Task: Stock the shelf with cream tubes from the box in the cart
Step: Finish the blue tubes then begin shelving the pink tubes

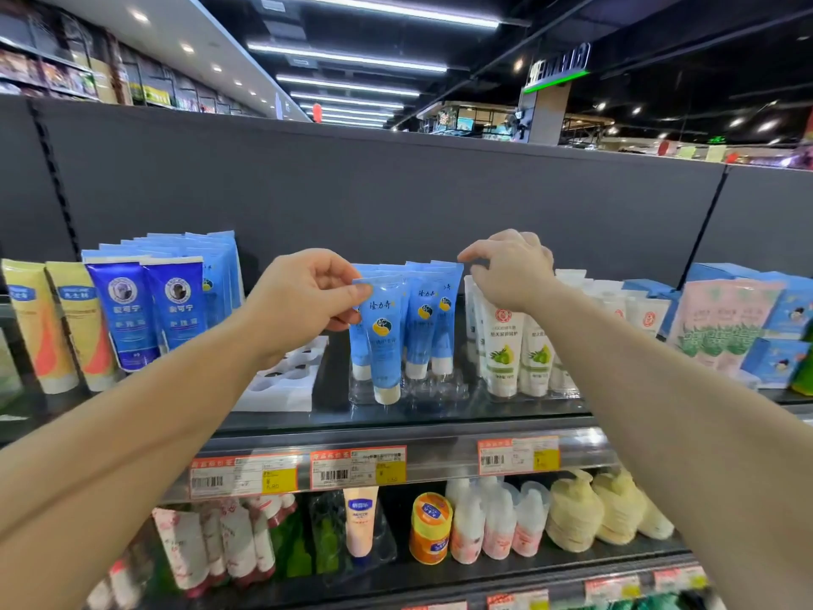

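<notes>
Grey shelf backboard (pixel 374 191), ceiling striplights (pixel 352 59)

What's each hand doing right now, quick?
Left hand: pinching the top edge of a light blue cream tube, cap down at the shelf front.
Right hand: fingers loosely curled above the white tubes, holding nothing.

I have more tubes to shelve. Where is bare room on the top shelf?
Bare dark shelf lies between the white moulded tray and the clear tray of light blue cream tubes. Right of those, white green-printed tubes crowd close.
</notes>
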